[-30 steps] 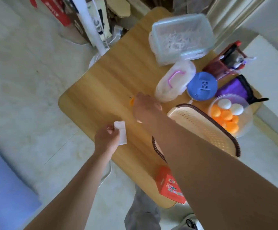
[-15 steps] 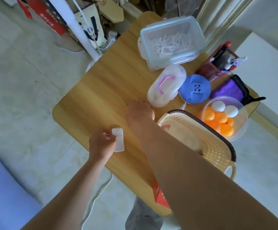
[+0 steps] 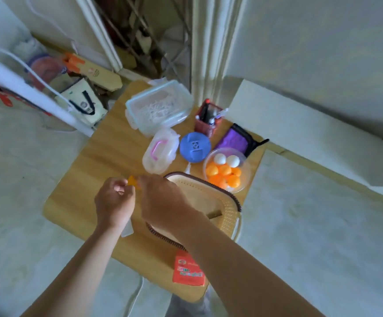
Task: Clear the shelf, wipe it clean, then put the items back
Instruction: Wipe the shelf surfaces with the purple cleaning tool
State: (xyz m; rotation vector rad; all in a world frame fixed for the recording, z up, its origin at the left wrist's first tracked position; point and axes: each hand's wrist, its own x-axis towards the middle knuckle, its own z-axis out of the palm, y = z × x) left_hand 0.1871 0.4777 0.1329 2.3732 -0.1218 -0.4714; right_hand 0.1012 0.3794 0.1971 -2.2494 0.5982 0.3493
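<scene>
Both hands meet just left of the cream basket (image 3: 211,200) on the wooden shelf (image 3: 99,156): the left hand (image 3: 113,202) and right hand (image 3: 163,202) each pinch a small orange piece (image 3: 131,180) (too small to identify) between their fingertips.

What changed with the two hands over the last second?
The left hand let go of the small white piece, now lying on the wooden table, and came up to meet the right hand. Both now pinch a small orange thing. The basket, the bowl of balls and the containers kept their places.
</scene>
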